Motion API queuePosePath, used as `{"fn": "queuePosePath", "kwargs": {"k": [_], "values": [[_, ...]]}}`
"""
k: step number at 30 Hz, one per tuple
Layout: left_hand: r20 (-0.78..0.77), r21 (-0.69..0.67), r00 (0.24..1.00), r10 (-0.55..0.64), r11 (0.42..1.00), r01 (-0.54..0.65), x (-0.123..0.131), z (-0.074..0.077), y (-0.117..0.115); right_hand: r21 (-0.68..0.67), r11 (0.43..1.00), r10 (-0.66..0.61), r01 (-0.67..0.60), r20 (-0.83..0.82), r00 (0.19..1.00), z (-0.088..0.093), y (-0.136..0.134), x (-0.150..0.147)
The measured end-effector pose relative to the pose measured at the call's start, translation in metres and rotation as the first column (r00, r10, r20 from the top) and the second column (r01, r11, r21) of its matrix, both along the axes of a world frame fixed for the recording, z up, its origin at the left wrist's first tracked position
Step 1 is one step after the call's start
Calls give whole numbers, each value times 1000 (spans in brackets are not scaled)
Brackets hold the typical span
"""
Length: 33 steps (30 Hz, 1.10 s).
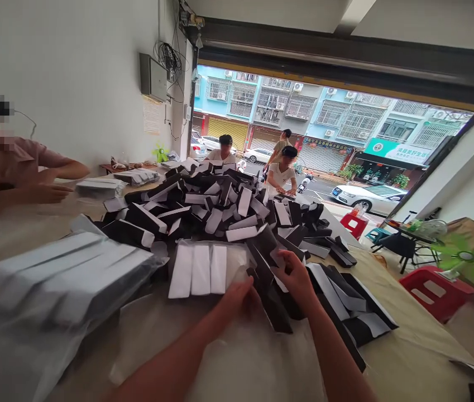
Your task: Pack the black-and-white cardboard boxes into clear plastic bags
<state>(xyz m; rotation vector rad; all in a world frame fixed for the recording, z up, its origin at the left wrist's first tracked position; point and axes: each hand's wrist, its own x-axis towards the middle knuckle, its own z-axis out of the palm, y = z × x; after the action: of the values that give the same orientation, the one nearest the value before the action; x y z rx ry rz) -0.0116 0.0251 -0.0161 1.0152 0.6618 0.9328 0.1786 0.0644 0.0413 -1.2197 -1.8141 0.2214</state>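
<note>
My left hand (240, 297) is closed at the near edge of a long black cardboard box (273, 307) with a pale inside. Across from it, my right hand (296, 278) has thumb and fingers bent together at the box's upper right side; the exact contact is partly hidden. Just left of my hands, a clear plastic bag (237, 259) holds three white boxes (200, 270) side by side. Beyond spreads a big heap of black-and-white folded cardboard boxes (215, 212). More black boxes (348, 298) lie right of my right hand.
A large plastic-wrapped pack of white boxes (65, 273) sits at the left. Smaller wrapped packs (100, 187) lie near a person (14, 167) seated there. Another person (281, 176) works across the table (416, 329). Red stools (435, 293) and a green fan (469, 257) stand at right.
</note>
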Motion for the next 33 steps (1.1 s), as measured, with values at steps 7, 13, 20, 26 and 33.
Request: {"fn": "queuePosePath", "kwargs": {"k": [7, 13, 20, 26, 33], "values": [[290, -122, 954, -76, 986, 115, -7, 9, -1, 20, 993, 106, -112, 207, 973, 14, -33, -6], [352, -135, 927, -127, 973, 185, -13, 13, -3, 14, 997, 66, -79, 412, 909, 27, -39, -14], [387, -147, 915, -117, 971, 186, -13, 13, -4, -45, 992, 125, -119, 500, 857, 28, -41, -8], [377, -167, 909, -176, 953, 254, -15, 11, -2, -79, 982, 187, -170, 411, 892, 25, -39, 8], [304, -107, 921, -245, 952, 288, -16, 20, -9, -258, 948, 258, -185, 284, 923, 34, -41, 12]]}}
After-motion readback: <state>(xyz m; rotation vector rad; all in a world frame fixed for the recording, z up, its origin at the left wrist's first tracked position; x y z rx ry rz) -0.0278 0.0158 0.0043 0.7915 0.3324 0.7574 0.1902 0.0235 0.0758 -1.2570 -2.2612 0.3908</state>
